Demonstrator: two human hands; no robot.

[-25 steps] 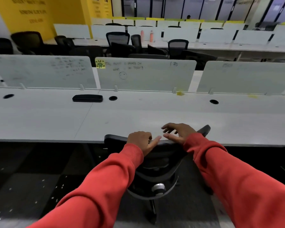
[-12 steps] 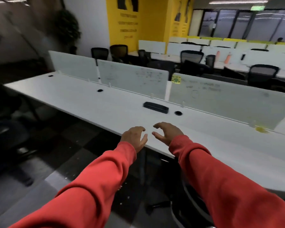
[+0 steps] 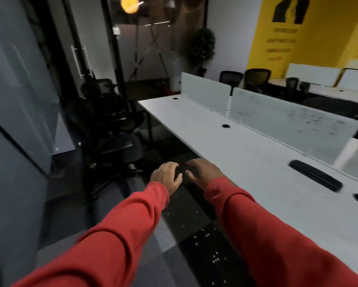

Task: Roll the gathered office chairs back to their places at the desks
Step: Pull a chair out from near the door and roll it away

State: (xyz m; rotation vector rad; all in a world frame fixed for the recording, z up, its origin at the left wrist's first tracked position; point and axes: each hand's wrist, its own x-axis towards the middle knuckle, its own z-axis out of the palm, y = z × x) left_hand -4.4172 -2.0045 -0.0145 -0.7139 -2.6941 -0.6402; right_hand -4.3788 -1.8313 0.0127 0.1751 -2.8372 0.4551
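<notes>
Several black office chairs (image 3: 114,129) stand bunched together in the dim left corner, beside the near end of the long white desk (image 3: 246,162). My left hand (image 3: 167,176) and my right hand (image 3: 203,171) float side by side over the dark floor, fingers spread and curled, holding nothing. Both are well short of the chairs and just left of the desk's front edge. Red sleeves cover both arms.
Frosted divider panels (image 3: 287,123) run along the desk's back edge. A black flat object (image 3: 315,178) lies on the desk at right. A glass wall and door (image 3: 81,59) close the left side. More chairs (image 3: 256,77) and a potted plant (image 3: 202,48) stand farther back.
My hands let go of the chair back at the desk. My view swung left along the desk toward the bunched chairs in the corner; the hands now hang free over the floor.
</notes>
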